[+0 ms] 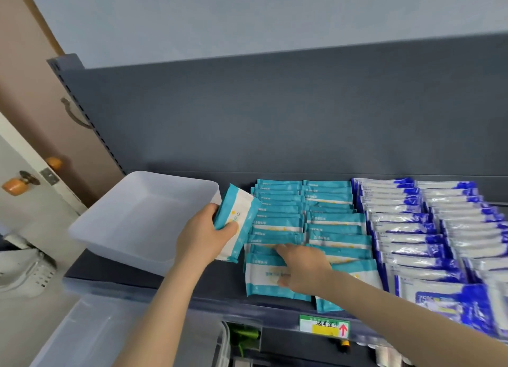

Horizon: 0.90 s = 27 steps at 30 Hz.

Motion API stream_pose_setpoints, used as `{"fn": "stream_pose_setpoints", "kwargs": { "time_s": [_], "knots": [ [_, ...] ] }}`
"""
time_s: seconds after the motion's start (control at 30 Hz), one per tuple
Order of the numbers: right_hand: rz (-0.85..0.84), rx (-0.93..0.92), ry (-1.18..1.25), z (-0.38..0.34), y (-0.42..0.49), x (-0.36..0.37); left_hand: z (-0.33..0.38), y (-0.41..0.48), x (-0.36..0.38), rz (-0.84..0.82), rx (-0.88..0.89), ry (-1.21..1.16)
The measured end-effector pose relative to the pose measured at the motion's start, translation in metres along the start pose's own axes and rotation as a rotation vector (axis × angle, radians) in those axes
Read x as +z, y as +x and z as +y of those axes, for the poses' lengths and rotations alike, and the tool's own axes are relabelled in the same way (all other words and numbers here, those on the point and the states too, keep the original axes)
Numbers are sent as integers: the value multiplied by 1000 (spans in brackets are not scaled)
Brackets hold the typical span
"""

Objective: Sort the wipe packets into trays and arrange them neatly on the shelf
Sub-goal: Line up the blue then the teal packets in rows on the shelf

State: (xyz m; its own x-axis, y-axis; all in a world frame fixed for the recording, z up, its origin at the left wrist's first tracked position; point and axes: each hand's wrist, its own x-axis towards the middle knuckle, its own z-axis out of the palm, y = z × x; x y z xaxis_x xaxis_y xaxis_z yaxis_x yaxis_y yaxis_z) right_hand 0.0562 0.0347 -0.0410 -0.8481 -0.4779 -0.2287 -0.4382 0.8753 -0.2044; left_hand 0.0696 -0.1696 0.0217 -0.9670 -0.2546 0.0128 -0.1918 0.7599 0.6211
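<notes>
Two rows of teal-and-white wipe packets (330, 229) lie overlapped on the dark shelf (154, 280). To their right lie rows of blue-and-white wipe packets (412, 229). My left hand (204, 233) grips a small stack of teal packets (239, 221), held tilted next to the empty translucent tray (110, 229) at the shelf's left end. My right hand (302, 267) reaches over the front teal packets, fingers pinching the edge of one packet (264, 273) in the left row.
The shelf's dark back panel (275, 119) rises behind the packets. A price label with a red arrow (325, 326) sits on the front lip. Clear bins (110, 333) stand below. A door with orange knobs (16, 185) is at far left.
</notes>
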Motion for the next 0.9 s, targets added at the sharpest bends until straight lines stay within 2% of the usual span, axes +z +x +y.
{"fn": "stream_pose_setpoints", "kwargs": {
  "time_s": [0.33,0.43,0.5,0.6,0.7,0.77,0.8,0.9],
  "knots": [
    [138,5,-4,-1,-6,14,2,10,14,-135,-97,-339],
    [235,-109,-87,4,-5,19,3,9,15,-159,-109,-388],
    [187,-158,-128,3,-4,22,4,8,15,-162,-119,-421],
    [132,-137,-84,5,-2,17,6,7,15,-174,-144,-470],
    [369,-70,239,13,-2,-3,7,5,15,-217,-175,-505],
    [495,59,525,18,-2,-24,11,4,18,-260,-210,-569],
    [480,131,695,19,-2,-35,15,3,21,-290,-233,-619],
    [299,238,1206,21,-2,-57,35,-3,35,-407,-291,-782]
  ]
}}
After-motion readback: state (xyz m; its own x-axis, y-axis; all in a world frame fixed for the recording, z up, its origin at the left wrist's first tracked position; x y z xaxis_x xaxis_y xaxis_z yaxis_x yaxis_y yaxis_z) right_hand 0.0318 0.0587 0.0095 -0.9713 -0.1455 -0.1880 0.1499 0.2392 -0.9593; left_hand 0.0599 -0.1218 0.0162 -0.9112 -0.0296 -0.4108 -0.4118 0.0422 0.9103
